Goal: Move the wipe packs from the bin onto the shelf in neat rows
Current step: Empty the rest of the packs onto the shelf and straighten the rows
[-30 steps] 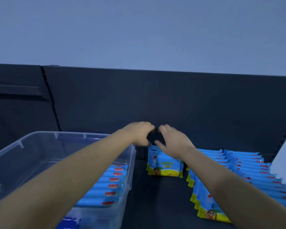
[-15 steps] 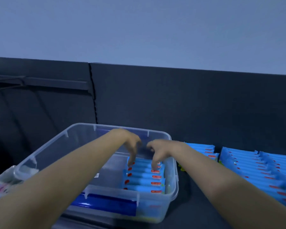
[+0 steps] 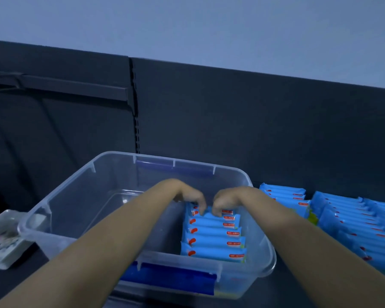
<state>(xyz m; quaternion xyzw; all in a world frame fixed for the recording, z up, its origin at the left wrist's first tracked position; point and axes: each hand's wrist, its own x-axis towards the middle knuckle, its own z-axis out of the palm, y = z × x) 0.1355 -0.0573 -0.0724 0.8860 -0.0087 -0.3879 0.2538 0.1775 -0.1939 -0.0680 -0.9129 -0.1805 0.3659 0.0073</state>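
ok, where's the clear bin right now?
Head view, lower centre: the clear bin sits on the dark shelf, left of the shelved wipe packs and right of a white packet.

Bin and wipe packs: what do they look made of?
Bin: apparently rigid clear plastic, glossy; the packs inside show through its front wall. Wipe packs: probably soft plastic film, slightly shiny, with printed blue wrappers that crease at the ends.

A shop: a dark shelf back panel [image 3: 242,130] with a slotted upright [image 3: 137,130] rises behind the clear bin [image 3: 76,207], with rows of identical wipe packs [image 3: 347,218] to its right.
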